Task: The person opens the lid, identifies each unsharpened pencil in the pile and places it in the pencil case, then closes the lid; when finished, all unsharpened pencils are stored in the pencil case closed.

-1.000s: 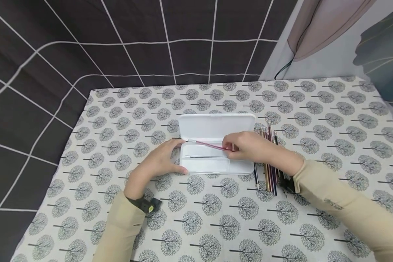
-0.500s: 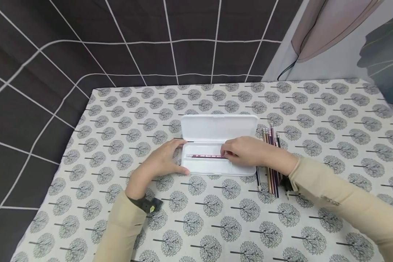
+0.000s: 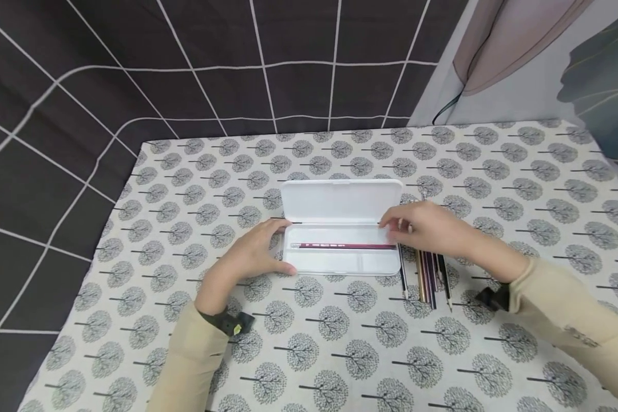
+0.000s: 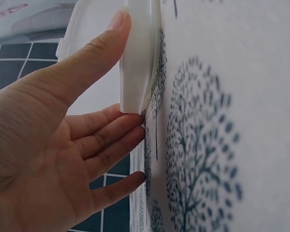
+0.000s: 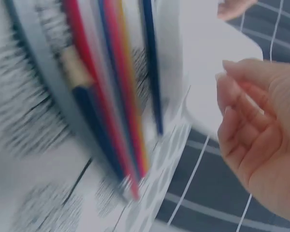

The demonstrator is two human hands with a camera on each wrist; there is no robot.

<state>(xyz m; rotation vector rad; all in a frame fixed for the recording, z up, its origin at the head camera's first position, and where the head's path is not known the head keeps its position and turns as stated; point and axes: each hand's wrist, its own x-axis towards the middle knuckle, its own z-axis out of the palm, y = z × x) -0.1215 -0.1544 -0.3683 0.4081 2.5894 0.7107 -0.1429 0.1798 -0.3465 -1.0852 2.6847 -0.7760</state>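
Dark grid-patterned cloth hangs behind your surface, which is covered in a pale fabric printed with small grey trees.

Near its middle lies the white pencil case, lid folded back flat away from you. One dark red pencil lies lengthwise in the tray, along its far side.

Your left hand rests flat against the left end of the case, forearm running in from the lower left. In the left wrist view your thumb lies straight along the case's end wall, and your other fingers stretch out under its corner against the cloth. That grip is relaxed, the fingers pressing rather than curling round anything.

Your right hand hovers palm down just past the right end of the case, above the far tips of the loose pencils. They lie in a tight parallel bundle just beside the case, pointing toward you. Your right forearm comes in from the lower right, the sleeve reaching to the wrist. In the right wrist view, though blurred, the fingers are loosely bent with nothing between them, so the grip is slack and holds nothing.
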